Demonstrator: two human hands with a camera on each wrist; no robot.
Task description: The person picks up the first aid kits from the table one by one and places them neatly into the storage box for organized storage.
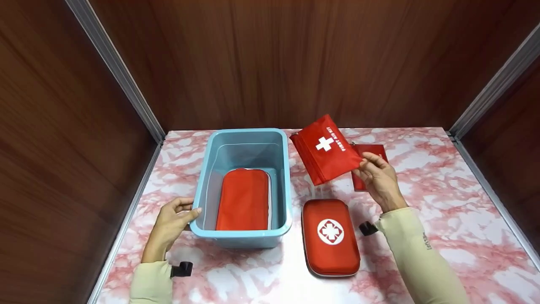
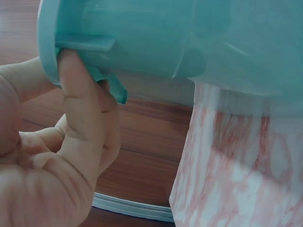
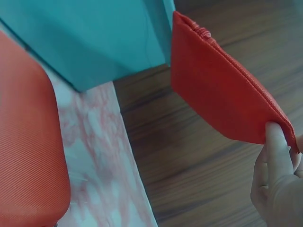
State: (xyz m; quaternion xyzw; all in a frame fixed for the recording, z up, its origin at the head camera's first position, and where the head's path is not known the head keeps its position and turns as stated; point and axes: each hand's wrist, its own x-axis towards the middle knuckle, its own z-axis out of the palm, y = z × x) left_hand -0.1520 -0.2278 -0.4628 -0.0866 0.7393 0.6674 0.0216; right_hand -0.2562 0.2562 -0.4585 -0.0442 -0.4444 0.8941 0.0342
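Observation:
My right hand [image 1: 381, 179] pinches one corner of a red first aid pouch [image 1: 324, 147] and holds it raised and tilted, right of the blue plastic bin [image 1: 288, 190]. In the right wrist view the pouch [image 3: 222, 90] shows its zipped edge, with fingers [image 3: 278, 151] at its lower corner. My left hand [image 1: 172, 221] grips the bin's left rim, thumb on top; the left wrist view shows fingers [image 2: 80, 104] curled under that rim [image 2: 49, 47]. Inside the bin lies a red case [image 1: 244, 200], its lower end hidden by the front rim.
A red hard case [image 1: 331, 240] with a white cross emblem lies on the marbled table [image 1: 443, 228] right of the bin. Behind my right hand a second red pouch [image 1: 371, 148] lies partly covered. Wood-grain panels [image 1: 261, 63] enclose the back and sides.

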